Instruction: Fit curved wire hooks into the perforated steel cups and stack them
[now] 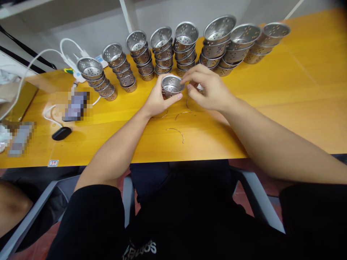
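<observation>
My left hand [158, 99] is wrapped round a small perforated metal cup [172, 86], its open mouth facing up and its thumb along the near side. At the cup's right rim is my right hand [207, 88], fingers bent in, with the fingertips at or very near the edge. Whether a thin piece is pinched there I cannot make out. Thin curved copper-coloured wires lie on the table below the hands, among them one wire [179, 131] near the front and another wire [185, 113] closer to the cup. A small shiny patch shows under the right palm.
Several stacks of perforated metal cups line the back of the yellow table [130, 144], including a left stack [94, 77] and a right stack [264, 45]. To the left are a blurred phone [76, 105], a black oval object [61, 133] and white cables [40, 52]. Another person's limb shows lower left.
</observation>
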Action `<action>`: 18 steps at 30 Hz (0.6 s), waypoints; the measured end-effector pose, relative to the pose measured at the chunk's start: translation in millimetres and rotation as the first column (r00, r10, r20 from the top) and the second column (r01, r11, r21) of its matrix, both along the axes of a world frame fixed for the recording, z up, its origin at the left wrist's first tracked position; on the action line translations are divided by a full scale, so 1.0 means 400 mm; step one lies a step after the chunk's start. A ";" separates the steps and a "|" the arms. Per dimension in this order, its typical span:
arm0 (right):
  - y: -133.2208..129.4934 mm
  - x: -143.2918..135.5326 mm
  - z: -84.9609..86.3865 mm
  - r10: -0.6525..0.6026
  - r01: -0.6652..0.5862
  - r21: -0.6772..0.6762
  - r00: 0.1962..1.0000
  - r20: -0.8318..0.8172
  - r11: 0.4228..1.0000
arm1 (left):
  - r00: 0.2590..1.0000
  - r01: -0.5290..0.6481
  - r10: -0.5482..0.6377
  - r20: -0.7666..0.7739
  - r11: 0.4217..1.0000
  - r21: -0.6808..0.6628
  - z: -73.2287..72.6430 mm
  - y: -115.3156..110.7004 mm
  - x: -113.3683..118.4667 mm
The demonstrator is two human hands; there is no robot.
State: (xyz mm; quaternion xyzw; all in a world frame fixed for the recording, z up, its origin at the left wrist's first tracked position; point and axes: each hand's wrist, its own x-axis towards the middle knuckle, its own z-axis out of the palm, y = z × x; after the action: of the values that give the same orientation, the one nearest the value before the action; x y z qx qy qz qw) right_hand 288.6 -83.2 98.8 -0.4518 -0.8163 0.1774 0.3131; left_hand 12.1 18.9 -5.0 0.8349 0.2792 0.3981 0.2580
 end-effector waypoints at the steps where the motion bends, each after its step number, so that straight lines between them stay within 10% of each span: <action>1: -0.002 -0.001 0.006 -0.001 0.002 -0.027 1.000 0.022 1.000 | 1.000 -0.028 0.028 -0.013 1.000 -0.012 0.010 -0.009 0.001; 12: 0.000 -0.019 -0.014 0.127 -0.121 -0.068 0.988 0.092 0.990 | 0.999 -0.036 0.035 -0.038 0.999 -0.032 0.027 -0.033 0.009; 18: -0.002 0.012 0.015 -0.040 0.040 -0.017 0.999 -0.012 0.999 | 0.977 -0.215 0.214 -0.023 0.974 -0.067 0.021 0.019 -0.027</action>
State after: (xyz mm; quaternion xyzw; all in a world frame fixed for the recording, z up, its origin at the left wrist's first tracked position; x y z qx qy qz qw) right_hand 293.5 -83.9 104.7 -0.4697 -0.8036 0.1808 0.3178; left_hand 1.1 26.6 3.3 0.7935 0.3833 0.4074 0.2397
